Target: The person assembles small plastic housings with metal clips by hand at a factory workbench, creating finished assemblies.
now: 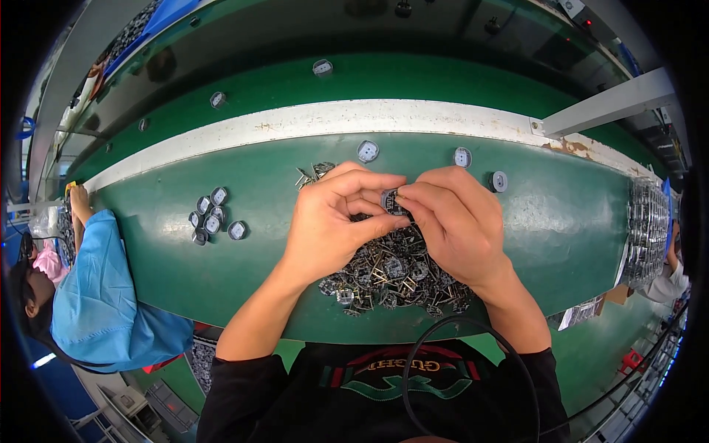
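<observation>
Between the fingertips of both hands, over the middle of the green table, is a small round grey-and-black plastic part (391,201). My left hand (336,214) pinches it from the left, thumb below and index finger above. From the other side my right hand (458,221) grips it with thumb and fingers. Under and in front of the hands lies a heap of small dark parts with metal pins (399,273). A few more metal-pinned pieces (314,174) lie just beyond my left hand. What the inside of the held part looks like is hidden by the fingers.
Several round grey parts (213,214) sit in a cluster on the left. Single ones (368,151) lie beyond my hands. A white rail (325,114) separates the table from a green belt (413,77) carrying more. Stacked trays (644,229) stand right; a person in blue (103,295) works left.
</observation>
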The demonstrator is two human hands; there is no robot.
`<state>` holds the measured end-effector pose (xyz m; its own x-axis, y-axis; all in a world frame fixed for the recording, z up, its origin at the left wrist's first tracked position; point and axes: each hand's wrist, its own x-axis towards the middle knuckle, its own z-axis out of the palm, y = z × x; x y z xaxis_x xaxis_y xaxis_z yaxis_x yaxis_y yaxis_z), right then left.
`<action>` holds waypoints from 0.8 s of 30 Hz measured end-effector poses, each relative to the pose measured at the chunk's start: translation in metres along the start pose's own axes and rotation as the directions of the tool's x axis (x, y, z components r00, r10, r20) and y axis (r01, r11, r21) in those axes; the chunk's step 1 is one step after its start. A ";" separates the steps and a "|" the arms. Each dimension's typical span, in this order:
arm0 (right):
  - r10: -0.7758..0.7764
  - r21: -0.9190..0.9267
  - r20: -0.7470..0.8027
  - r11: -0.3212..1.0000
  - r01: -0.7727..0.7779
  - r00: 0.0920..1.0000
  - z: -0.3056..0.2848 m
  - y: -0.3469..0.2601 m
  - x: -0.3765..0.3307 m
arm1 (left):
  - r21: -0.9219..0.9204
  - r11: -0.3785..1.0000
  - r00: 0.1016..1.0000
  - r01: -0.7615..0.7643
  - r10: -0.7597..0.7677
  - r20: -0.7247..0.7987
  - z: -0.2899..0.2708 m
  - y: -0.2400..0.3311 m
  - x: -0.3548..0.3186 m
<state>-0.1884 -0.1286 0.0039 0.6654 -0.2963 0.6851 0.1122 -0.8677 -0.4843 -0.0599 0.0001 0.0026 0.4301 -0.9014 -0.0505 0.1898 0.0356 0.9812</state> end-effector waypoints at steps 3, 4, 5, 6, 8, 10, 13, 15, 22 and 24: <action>-0.061 -0.037 -0.025 0.997 0.060 0.998 0.005 0.003 -0.003 | -0.030 0.999 1.000 0.021 -0.021 0.024 -0.002 0.000 0.000; -0.059 -0.039 -0.027 0.998 0.058 0.998 0.006 0.003 -0.004 | -0.017 1.000 1.000 0.007 -0.006 0.022 -0.002 0.001 0.000; -0.055 -0.034 -0.035 0.998 0.053 0.998 0.007 0.004 -0.005 | -0.004 1.000 1.000 -0.008 0.008 0.020 -0.003 0.001 0.000; -0.050 -0.029 -0.043 0.998 0.049 0.998 0.009 0.005 -0.007 | -0.004 1.000 1.000 -0.006 0.006 0.023 -0.004 0.002 0.000; -0.038 -0.012 -0.041 0.999 0.038 0.998 0.012 0.003 -0.008 | -0.043 0.997 0.998 0.067 -0.067 0.003 -0.008 0.006 0.000; -0.029 0.007 -0.041 1.000 0.029 0.999 0.007 0.003 -0.004 | -0.033 0.997 0.997 0.071 -0.071 -0.001 -0.010 0.002 0.002; 0.183 0.294 0.194 0.926 -0.235 0.964 -0.006 0.016 0.001 | 0.108 0.988 0.993 0.111 -0.105 -0.060 -0.022 0.012 0.019; 0.468 0.301 0.296 0.782 -0.546 0.833 -0.014 0.029 -0.001 | 0.308 0.946 0.989 0.098 -0.057 -0.140 -0.032 0.020 0.049; 0.185 -0.110 0.338 0.982 -0.156 0.923 0.002 0.022 -0.008 | 0.581 0.813 0.924 0.024 0.203 -0.324 -0.138 0.013 0.208; 0.203 -0.063 0.360 0.979 -0.193 0.911 0.004 0.024 -0.013 | 0.785 0.598 0.905 0.165 0.224 -0.361 -0.157 0.003 0.244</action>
<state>-0.1916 -0.1442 -0.0185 0.8945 -0.3022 0.3296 -0.0652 -0.8174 -0.5724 0.1842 -0.1519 -0.0365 0.7503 -0.6524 0.1066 -0.5080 -0.4659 0.7245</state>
